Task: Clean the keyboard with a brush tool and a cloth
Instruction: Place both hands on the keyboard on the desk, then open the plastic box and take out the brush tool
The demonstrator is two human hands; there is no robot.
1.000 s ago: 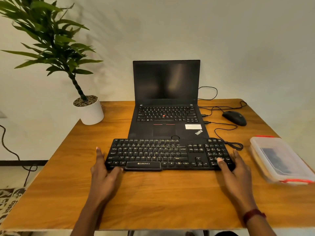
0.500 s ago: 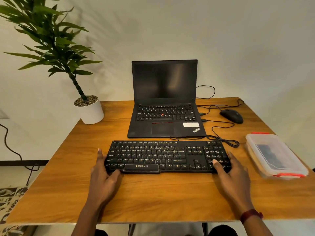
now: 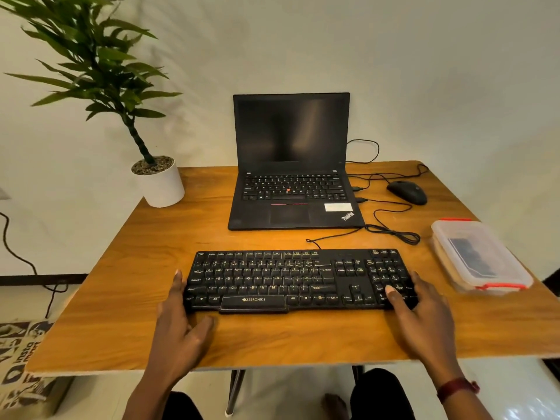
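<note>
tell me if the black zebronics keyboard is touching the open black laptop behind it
Apart. The head view shows a strip of bare wooden table, crossed by a thin black cable, between the black Zebronics keyboard and the open black laptop.

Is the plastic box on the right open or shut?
Shut. Its clear lid sits flat on the plastic box, with red clips showing at both ends. A dark shape inside is too blurred to name.
</note>
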